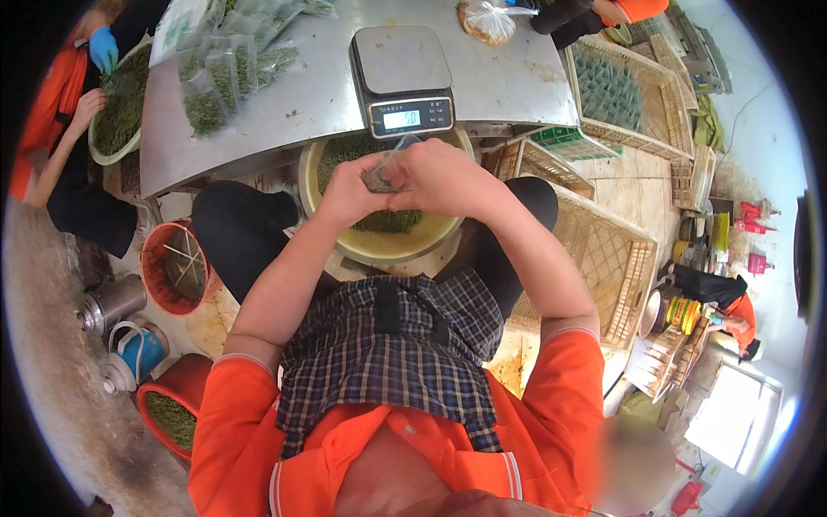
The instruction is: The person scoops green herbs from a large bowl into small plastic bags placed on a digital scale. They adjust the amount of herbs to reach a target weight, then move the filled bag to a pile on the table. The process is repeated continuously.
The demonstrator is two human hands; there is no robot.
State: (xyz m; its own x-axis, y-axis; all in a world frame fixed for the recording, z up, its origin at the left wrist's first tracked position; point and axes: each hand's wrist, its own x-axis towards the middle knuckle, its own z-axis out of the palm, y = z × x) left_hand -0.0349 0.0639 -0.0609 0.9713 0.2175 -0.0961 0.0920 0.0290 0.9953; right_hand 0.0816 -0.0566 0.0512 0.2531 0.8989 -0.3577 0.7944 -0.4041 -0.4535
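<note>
Both my hands close round a small clear plastic bag (377, 178) with some green leafy stuff inside. My left hand (351, 191) grips its left side, and my right hand (441, 179) is wrapped over its right side and top. Below them, a round pale yellow tub (413, 251) stands between my knees with loose green leaves (388, 221) in it. Just beyond my hands, a digital scale (403, 62) with a lit display sits on the metal table, its plate bare. My fingers hide part of the bag.
On the metal table (310, 95) lie several filled clear bags (226, 77) and a tied bag (493, 19). Plastic crates (603, 250) stand at the right. Red buckets (179, 267) and a blue flask (142, 349) are at the left. Co-workers' hands (103, 50) work over another tub (121, 157).
</note>
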